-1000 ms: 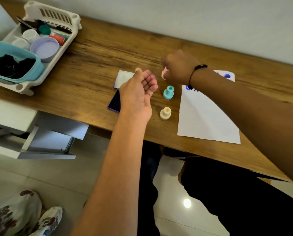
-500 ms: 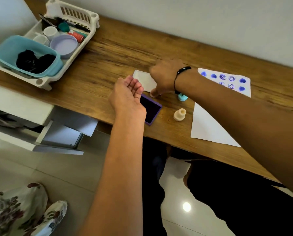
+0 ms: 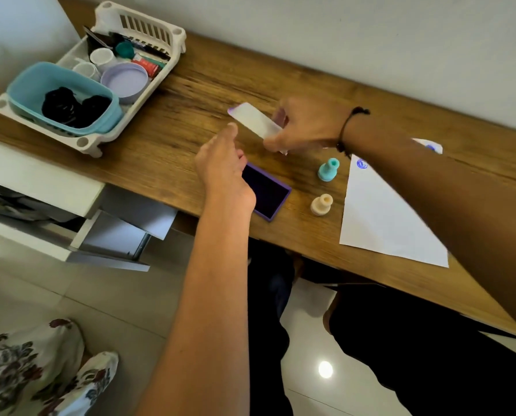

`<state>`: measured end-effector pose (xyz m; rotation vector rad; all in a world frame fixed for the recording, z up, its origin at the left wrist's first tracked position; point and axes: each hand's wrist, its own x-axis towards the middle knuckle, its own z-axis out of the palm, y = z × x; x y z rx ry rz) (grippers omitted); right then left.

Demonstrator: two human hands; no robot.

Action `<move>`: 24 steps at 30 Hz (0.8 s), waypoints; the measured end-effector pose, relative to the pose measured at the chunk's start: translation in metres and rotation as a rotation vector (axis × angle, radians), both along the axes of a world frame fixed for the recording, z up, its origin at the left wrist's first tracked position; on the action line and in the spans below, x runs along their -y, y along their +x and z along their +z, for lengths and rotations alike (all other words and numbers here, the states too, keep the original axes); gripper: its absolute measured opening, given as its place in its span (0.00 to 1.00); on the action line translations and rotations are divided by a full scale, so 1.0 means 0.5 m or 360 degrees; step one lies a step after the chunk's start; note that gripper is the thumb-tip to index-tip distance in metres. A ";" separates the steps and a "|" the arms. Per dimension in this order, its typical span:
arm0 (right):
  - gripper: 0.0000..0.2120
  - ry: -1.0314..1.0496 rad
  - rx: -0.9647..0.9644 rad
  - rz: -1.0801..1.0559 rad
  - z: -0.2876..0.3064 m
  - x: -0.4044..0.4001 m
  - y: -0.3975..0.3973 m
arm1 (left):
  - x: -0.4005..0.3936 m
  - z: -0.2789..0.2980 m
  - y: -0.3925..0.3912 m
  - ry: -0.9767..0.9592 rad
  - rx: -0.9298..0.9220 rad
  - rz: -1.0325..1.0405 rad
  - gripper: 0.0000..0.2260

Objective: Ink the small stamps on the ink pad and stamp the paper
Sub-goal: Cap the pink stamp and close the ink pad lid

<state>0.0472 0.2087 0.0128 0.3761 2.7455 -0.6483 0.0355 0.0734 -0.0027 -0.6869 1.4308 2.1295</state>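
A person's right hand (image 3: 304,124) pinches the near end of a pale, purple-edged lid (image 3: 255,121), lifted off the wooden counter (image 3: 190,85) and tilted, its far end pointing away from the wrist. A small pale object, possibly a stamp, shows at the fingers, but motion blur makes it hard to tell. A black cord bracelet (image 3: 350,127) circles the right wrist.

The left hand (image 3: 223,172) hovers just below the lid, fingers loosely spread and gripping nothing; its thumb (image 3: 231,130) reaches up close to the lid's lower edge. Under this hand and to its right lies the open ink pad (image 3: 267,190), a dark pad in a purple frame, its left part covered by the hand.

Below the right wrist stands a teal stamp (image 3: 328,170); a cream stamp (image 3: 321,205) stands nearer the counter's front edge, beside the ink pad. Both are upright and untouched.

The white paper (image 3: 383,217) lies right of the stamps, under the right forearm, which hides most of its upper part. Two blue prints (image 3: 362,164) are visible, one just below the arm and one above it.

Far left of both hands, a white plastic basket (image 3: 148,22) holds a teal tub (image 3: 34,82), a lilac round lid (image 3: 124,81) and small items too cluttered to identify.
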 end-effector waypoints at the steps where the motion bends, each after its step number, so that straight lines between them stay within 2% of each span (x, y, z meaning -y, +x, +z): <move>1: 0.26 -0.0234 0.0033 -0.0058 0.017 0.000 0.007 | 0.004 0.003 -0.002 0.0037 -0.0041 -0.0034 0.09; 3: 0.22 -0.0717 0.0143 -0.0083 0.037 -0.001 0.021 | 0.014 0.009 -0.005 0.0150 -0.0129 -0.0169 0.18; 5: 0.15 -0.1109 0.0280 -0.0074 0.041 -0.001 0.032 | 0.026 0.015 -0.006 0.0232 -0.0190 -0.0352 0.22; 7: 0.10 -0.1239 0.0373 -0.0070 0.036 0.000 0.038 | 0.041 0.019 -0.004 0.0217 -0.0232 -0.0501 0.24; 9: 0.06 -0.1312 0.0426 -0.0087 0.032 0.007 0.044 | 0.054 0.024 -0.002 0.0138 -0.0279 -0.0547 0.18; 11: 0.07 -0.1401 0.0433 -0.0128 0.031 0.018 0.048 | 0.067 0.026 -0.001 0.0025 -0.0277 -0.0511 0.12; 13: 0.05 -0.1391 0.0375 -0.0200 0.033 0.033 0.054 | 0.078 0.026 -0.001 -0.0071 -0.0240 -0.0475 0.10; 15: 0.07 -0.1144 0.0194 -0.0270 0.036 0.055 0.062 | 0.085 0.022 -0.001 -0.0179 -0.0198 -0.0471 0.10; 17: 0.12 -0.0725 -0.0117 -0.0269 0.034 0.084 0.073 | 0.089 0.017 0.001 -0.0313 -0.0186 -0.0491 0.09; 20: 0.15 -0.0131 -0.0537 -0.0065 0.030 0.135 0.104 | 0.087 0.012 0.006 -0.0533 -0.0203 -0.0528 0.09; 24: 0.22 0.0642 -0.0456 0.0190 -0.001 0.197 0.147 | 0.086 0.016 0.016 -0.0697 -0.0203 -0.0558 0.11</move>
